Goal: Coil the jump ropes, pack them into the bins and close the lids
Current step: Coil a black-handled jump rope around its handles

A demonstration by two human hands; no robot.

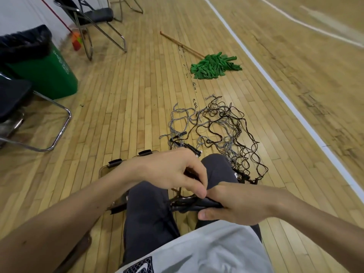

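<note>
**Inspector:** Head view, the only one on file. State of the hands?

**Assistant:** The right hand [236,203] is closed round the handle end of a black cord jump rope [208,205], held over the lap. The left hand [173,170] has its fingers curled and pinches the same rope's cord just above. Both hands are engaged and touching each other.

**Inspector:** Step in hand?

**Assistant:** Coiling, by my judgement. To do it well, the right hand should keep the handles together as an anchor while the left lays even loops against them. The cord wants to be fed without twist, or the coil will spring apart in the bin.

**Inspector:** Where is the remaining stock?

**Assistant:** A tangled pile of black and grey cord ropes [216,127] lies on the wooden floor ahead of the knees, uncoiled. The strands cross heavily, so a hard pull is likely to knot them.

**Inspector:** The bin?

**Assistant:** A clear plastic bin with black latches [101,170] sits on the floor under the left forearm, largely hidden. I cannot tell its contents, nor whether a lid is on.

**Inspector:** Surroundings?

**Assistant:** A green string mop with wooden handle [214,66] lies beyond the pile, and a green waste bin with black liner [49,71] stands well to the left beside chrome-framed chairs [59,123] — none in the way.
</note>
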